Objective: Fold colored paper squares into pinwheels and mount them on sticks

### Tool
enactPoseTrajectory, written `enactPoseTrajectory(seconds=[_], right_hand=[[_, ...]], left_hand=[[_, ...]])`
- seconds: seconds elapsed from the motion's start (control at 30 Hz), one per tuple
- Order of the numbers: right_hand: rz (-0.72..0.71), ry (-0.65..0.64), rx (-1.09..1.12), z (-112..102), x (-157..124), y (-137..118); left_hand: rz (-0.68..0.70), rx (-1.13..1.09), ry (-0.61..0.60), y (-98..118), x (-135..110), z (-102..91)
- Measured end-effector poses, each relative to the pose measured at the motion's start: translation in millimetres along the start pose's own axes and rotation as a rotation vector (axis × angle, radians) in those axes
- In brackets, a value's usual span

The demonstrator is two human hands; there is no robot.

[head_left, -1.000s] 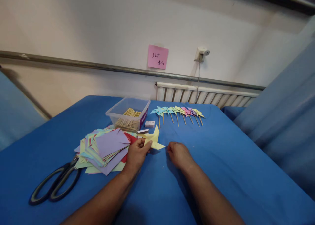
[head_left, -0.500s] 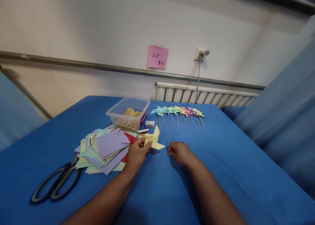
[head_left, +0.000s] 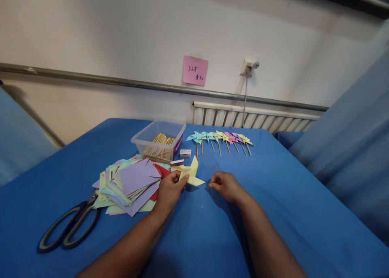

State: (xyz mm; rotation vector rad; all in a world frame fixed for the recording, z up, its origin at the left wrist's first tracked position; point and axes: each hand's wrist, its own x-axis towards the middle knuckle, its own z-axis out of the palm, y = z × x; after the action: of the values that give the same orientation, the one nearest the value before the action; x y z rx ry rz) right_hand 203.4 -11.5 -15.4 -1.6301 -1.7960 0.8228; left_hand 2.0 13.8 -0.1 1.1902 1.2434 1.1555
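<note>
A folded yellow paper pinwheel (head_left: 192,173) is pinched between the thumb and fingers of my left hand (head_left: 171,187), just above the blue cloth. To its right, my right hand (head_left: 226,186) has its thumb and fingertips pressed together; whatever they hold, if anything, is too small to make out. The right fingertips are close to the pinwheel's right tip but apart from it. Left of my left hand lies a loose pile of coloured paper squares (head_left: 136,180), lavender ones on top. A small open box (head_left: 177,163) sits just behind the pinwheel, partly hidden by it.
Dark-handled scissors (head_left: 73,225) lie at the left, blades under the paper. A clear plastic tub (head_left: 142,142) holds many thin wooden sticks (head_left: 161,146). Beside it is a small white box (head_left: 185,153). Finished pinwheels on sticks (head_left: 219,137) form a row at the back.
My right hand has risen slightly and turned a little, its fingertips still pinched. My left hand and the yellow pinwheel have barely moved.
</note>
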Motion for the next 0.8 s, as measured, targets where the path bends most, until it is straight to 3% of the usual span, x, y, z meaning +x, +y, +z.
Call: enactPoseTrajectory(seconds=[0.13, 0.23, 0.33, 0.47, 0.8], right_hand=[[-0.038, 0.111, 0.442, 17, -1, -20], [-0.068, 0.192, 0.566, 35, -2, -34], [-0.082, 0.285, 0.564, 43, -2, -40], [-0.101, 0.360, 0.482, 39, -3, -41], [-0.149, 0.379, 0.430, 37, -7, -44]], left_hand=[[0.064, 0.068, -0.021, -5, 3, 1.1], [0.127, 0.125, -0.037, -7, 2, 2.7], [0.155, 0.157, -0.060, -8, -1, 4.6], [0.157, 0.144, -0.068, -8, -6, 7.8], [0.138, 0.141, -0.086, -4, -12, 5.5]])
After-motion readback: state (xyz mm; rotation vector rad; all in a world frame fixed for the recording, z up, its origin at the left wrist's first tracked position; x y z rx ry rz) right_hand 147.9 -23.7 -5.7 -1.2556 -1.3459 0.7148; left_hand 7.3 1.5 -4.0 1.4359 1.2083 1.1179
